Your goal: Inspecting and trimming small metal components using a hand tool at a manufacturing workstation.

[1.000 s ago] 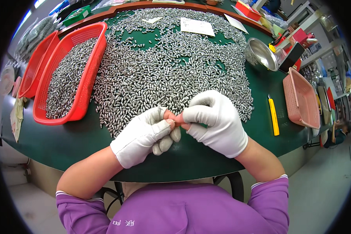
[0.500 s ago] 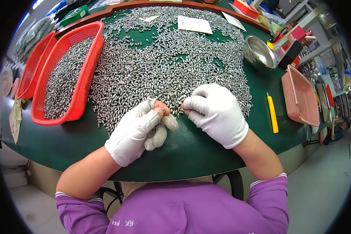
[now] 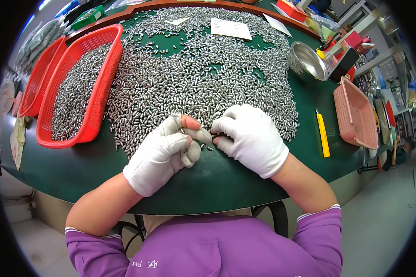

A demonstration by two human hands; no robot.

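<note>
A wide spread of small, shiny, silvery metal pieces (image 3: 171, 87), short and bullet-shaped, covers the green table. At its near edge my left hand (image 3: 164, 150) wears a white glove with bare thumb and index tips. Its fingers are curled, and one gloved finger reaches toward my right hand; what they hold, if anything, is hidden. My right hand (image 3: 254, 141), gloved in white with bare fingertips too, pinches a small dark metal piece close to that finger. Two loose pieces (image 3: 210, 148) lie on the table between my hands.
A red basket (image 3: 113, 69) full of the same pieces stands at the left, another red basket (image 3: 30, 99) beside it. To the right are a yellow cutter knife (image 3: 323, 136), a steel bowl (image 3: 308, 60) and a pink basket (image 3: 351, 115). A paper slip (image 3: 230, 29) lies atop the pieces.
My hands have come closer together, the right one shifting left and slightly down. The left hand's thumb and index have parted somewhat. Loose pieces now show between the hands.
</note>
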